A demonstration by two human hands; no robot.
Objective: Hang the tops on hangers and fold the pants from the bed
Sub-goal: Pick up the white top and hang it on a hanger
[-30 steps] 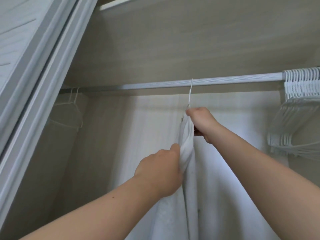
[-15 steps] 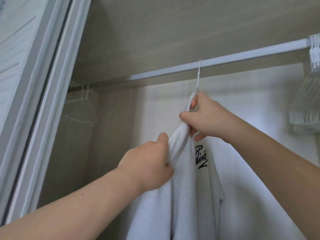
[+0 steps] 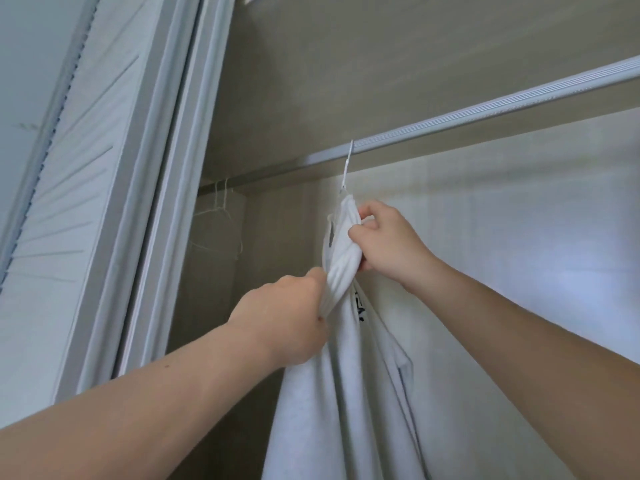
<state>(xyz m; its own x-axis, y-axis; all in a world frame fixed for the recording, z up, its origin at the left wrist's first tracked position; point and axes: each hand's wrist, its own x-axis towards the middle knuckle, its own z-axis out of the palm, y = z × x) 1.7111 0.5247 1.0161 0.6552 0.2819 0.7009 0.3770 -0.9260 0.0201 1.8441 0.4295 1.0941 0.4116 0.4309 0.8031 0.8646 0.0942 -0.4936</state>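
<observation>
On my feed the far left is filled by the white louvred door (image 3: 69, 209) of the wardrobe. Beside it the pale door frame (image 3: 162, 174) runs up at a slant. Just inside, in the dim left end of the closet, a few bare wire hangers (image 3: 221, 220) hang from the rail (image 3: 485, 114), well apart from the garment.

The left hand (image 3: 284, 320) comes next. I read its fingers as clenched round a bunched twist of the white top (image 3: 346, 393), just below the collar. Its forearm crosses the lower left of my view and covers part of the cloth.

Above the collar, the thin white hanger hook (image 3: 347, 168) sits over the rail. The rest of that hanger is buried in the fabric.

The right hand (image 3: 388, 244) is at the ribbed neckline, thumb and fingers pinching it just under the hook. Its forearm covers the lower right corner.

The room is a wood-grain closet, with a beige panel (image 3: 381, 64) overhead and a lighter back wall (image 3: 519, 237) behind the rail.

The top hangs with its long axis roughly vertical, collar up and hem below my frame. It is turned nearly edge-on to me. A black print shows on the side facing right, mostly hidden in the folds.
</observation>
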